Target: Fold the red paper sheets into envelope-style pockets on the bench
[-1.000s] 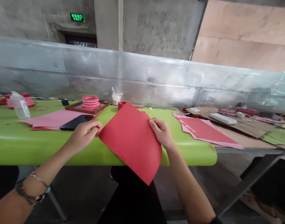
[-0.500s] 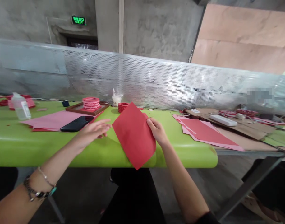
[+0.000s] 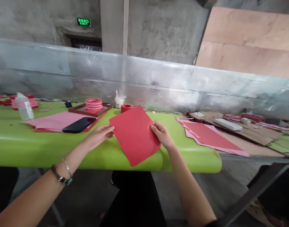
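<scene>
A square sheet of red paper [image 3: 136, 137] is held up, tilted, above the front edge of the green-covered table [image 3: 87, 154]. My left hand [image 3: 101, 135] pinches its left corner, thumb in front and fingers behind. On the other side, my right hand [image 3: 161, 134] grips the right edge, with the thumb on the front face and most fingers behind the sheet. Just past the paper's top edge sits a small red ring-shaped stack [image 3: 126, 108], partly covered by it.
Left of the hands lie a black phone [image 3: 79, 125] on pink and red sheets [image 3: 49, 121], a wooden frame [image 3: 106, 110] bearing pink rings [image 3: 93, 104], and a clear bottle [image 3: 25, 107]. At right are cut red sheets [image 3: 210, 135] and a white power strip [image 3: 228, 124]. A perforated metal screen [image 3: 139, 78] stands behind.
My left hand has moved right and closed on the paper's left corner; before, it was open beside it. The sheet has turned slightly and faces me more fully. My right hand keeps its grip.
</scene>
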`<state>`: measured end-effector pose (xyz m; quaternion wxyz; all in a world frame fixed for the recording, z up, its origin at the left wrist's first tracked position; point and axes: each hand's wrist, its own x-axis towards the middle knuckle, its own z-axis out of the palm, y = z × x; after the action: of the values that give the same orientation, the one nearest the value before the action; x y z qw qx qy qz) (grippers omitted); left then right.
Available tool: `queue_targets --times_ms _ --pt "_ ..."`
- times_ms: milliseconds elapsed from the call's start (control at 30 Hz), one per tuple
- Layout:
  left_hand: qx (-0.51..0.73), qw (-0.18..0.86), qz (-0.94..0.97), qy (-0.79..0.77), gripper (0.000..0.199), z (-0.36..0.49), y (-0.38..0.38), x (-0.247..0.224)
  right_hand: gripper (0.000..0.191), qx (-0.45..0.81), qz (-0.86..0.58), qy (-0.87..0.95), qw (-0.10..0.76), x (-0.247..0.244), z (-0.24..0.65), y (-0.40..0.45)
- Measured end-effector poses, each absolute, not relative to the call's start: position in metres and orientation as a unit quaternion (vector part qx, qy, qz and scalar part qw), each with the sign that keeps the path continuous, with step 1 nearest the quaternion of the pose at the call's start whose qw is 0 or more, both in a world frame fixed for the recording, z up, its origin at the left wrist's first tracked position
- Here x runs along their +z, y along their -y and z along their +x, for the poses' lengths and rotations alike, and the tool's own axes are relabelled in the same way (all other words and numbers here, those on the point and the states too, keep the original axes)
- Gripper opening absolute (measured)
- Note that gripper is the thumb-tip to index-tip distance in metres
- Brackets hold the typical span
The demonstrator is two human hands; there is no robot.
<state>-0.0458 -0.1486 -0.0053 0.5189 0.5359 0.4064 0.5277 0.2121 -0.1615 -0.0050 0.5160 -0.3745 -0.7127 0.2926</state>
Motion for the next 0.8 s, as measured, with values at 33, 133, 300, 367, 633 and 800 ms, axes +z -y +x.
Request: queue_targets --times_ms 33,133,300,367,633,800 --pt "0.541 0.508 0.538 -0.400 0.017 -0.045 0.150 -0.004 0.021 0.290 -0.381 0.712 0.514 -0.007 0.212 0.159" --pt "0.565 0.480 0.545 -0.392 0.021 -0.041 0.154 0.000 0.027 0.247 -0.411 0.688 0.545 -0.010 0.208 0.154" --pt "0.600 0.399 0.597 -0.352 0.025 -0.030 0.170 0.011 0.043 0.083 -0.407 0.691 0.591 -0.001 0.180 0.174" --pt "0.593 0.348 0.637 -0.349 0.022 -0.024 0.181 0.018 0.042 0.131 -0.361 0.746 0.544 0.007 0.167 0.193" --pt "0.557 0.233 0.723 -0.335 0.021 -0.010 0.209 0.042 0.071 0.110 -0.336 0.817 0.455 0.027 0.144 0.229" --pt "0.572 0.173 0.727 -0.339 0.030 -0.004 0.208 0.051 0.068 0.093 -0.313 0.799 0.506 0.037 0.140 0.230"
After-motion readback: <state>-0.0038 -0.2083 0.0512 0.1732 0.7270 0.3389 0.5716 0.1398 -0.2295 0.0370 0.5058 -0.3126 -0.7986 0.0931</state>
